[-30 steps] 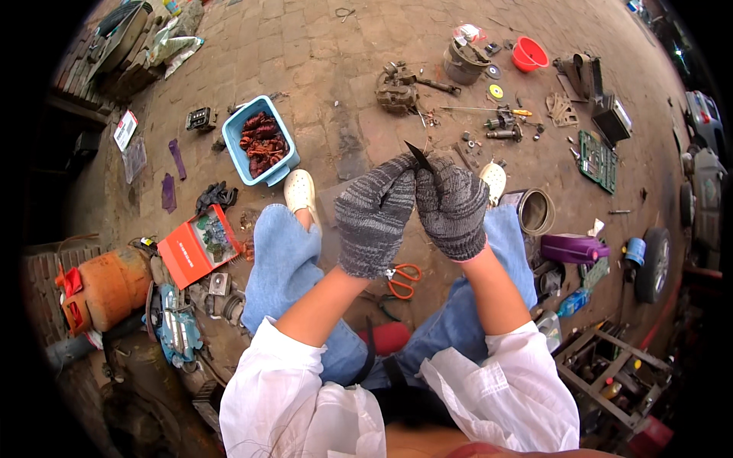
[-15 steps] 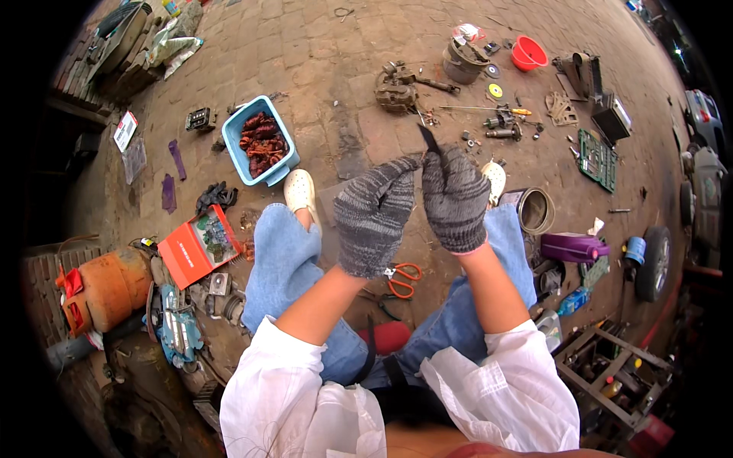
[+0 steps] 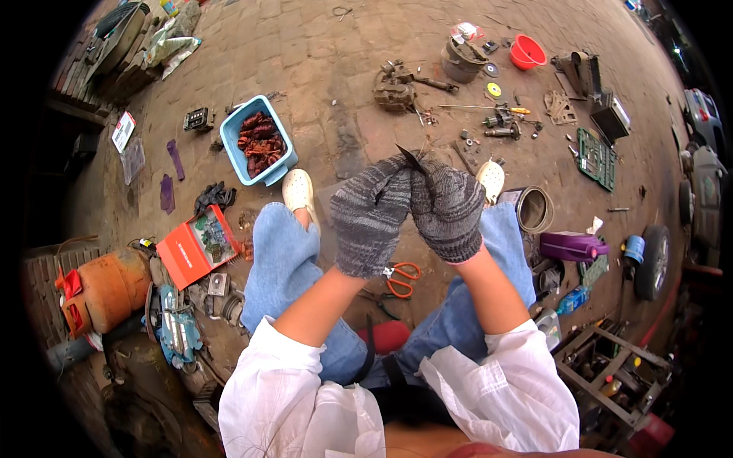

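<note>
Both my hands wear grey-black knitted gloves and meet in front of me above my knees. My left hand [image 3: 370,217] is closed, fingertips pressed together; whatever they pinch is hidden. My right hand [image 3: 449,214] is closed on a thin dark pointed strip [image 3: 411,159], perhaps a blade. Its tip points up and left over the left fingers. Below the hands, orange-handled scissors [image 3: 403,281] lie on the ground, with dark-handled pliers [image 3: 388,308] nearer me.
A light-blue basin [image 3: 281,169] of reddish-brown copper-like coils stands ahead left. An orange box [image 3: 185,256] and an orange gas cylinder [image 3: 114,290] are at left. Metal parts [image 3: 395,91], a red bucket [image 3: 527,53], a green socket set [image 3: 595,159] and a wheel [image 3: 652,263] lie ahead and right.
My right hand has turned and moved left against my left hand. The dark strip has swung down and left, now lying across the left fingertips.
</note>
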Demonstrator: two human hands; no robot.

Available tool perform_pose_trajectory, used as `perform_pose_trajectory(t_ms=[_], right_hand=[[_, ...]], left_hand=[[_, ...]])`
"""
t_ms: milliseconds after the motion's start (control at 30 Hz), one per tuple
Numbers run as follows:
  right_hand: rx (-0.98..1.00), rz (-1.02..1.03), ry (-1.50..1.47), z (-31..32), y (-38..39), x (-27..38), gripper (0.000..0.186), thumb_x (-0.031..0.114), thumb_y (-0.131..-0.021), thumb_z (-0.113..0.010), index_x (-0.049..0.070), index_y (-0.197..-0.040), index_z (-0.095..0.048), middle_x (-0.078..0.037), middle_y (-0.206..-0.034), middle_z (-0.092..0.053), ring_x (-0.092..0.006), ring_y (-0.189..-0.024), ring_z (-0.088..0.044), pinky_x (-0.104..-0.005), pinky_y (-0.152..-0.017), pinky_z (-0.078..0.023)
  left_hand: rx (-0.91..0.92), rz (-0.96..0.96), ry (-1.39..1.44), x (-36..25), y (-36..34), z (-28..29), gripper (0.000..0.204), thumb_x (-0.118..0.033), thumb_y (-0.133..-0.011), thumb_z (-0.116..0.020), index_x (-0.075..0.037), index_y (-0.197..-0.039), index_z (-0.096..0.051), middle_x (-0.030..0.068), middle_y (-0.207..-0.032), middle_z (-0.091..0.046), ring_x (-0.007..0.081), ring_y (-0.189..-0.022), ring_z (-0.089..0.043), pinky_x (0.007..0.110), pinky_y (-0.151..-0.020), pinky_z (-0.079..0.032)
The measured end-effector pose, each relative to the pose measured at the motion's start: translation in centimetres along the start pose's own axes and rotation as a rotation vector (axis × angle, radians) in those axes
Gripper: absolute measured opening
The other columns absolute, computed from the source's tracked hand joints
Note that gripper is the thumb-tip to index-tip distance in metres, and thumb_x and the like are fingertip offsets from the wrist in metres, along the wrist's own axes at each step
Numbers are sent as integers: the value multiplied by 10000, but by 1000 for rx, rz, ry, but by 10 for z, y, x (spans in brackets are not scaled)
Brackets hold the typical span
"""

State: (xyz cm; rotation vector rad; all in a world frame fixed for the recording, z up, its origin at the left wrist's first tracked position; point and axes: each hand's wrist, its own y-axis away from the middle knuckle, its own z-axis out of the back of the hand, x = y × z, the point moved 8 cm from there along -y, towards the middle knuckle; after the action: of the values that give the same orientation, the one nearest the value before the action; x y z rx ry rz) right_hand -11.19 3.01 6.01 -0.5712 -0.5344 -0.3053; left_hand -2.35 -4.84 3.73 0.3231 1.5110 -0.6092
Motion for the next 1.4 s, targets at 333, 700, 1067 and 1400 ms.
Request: perform_pose_trajectory(t_ms=[333,700,1067,1400], right_hand=[[-182,2,121,0,-3,3,74,105,-763,-564,39,-776,-532,-136,-614,-522,-317,-543,-518,-400,-487,-393],[-365,-239,137,21,-8,-53,133,149,-842,-524,24,-841,-570,-156,-685,-585,-316,-605,-559,-369,-533,-429],[72,38,24,-9,-2,-1,294,138,-717,-605,50,-996,-579,-117,-849,-601,-286,-761,-575,-360,-668,-451],[-120,-33,159,-7,-10,-1,118,164,-786,-565,52,-759,-540,-147,-614,-544,-321,-543,-535,-404,-478,-400]], left_hand=[[-39,8,77,14,-2,-2,185,-81,-790,-575,36,-927,-619,133,-816,-639,197,-732,-612,295,-685,-472],[-42,75,149,-1,1,5,158,-62,-821,-554,-17,-947,-639,30,-704,-597,78,-582,-528,234,-537,-430],[-12,-51,-11,10,-4,7,177,-93,-826,-559,12,-954,-622,56,-762,-620,92,-618,-545,243,-549,-439],[-12,124,227,17,-6,-2,152,-70,-828,-552,23,-926,-622,36,-753,-610,68,-583,-505,226,-514,-412]])
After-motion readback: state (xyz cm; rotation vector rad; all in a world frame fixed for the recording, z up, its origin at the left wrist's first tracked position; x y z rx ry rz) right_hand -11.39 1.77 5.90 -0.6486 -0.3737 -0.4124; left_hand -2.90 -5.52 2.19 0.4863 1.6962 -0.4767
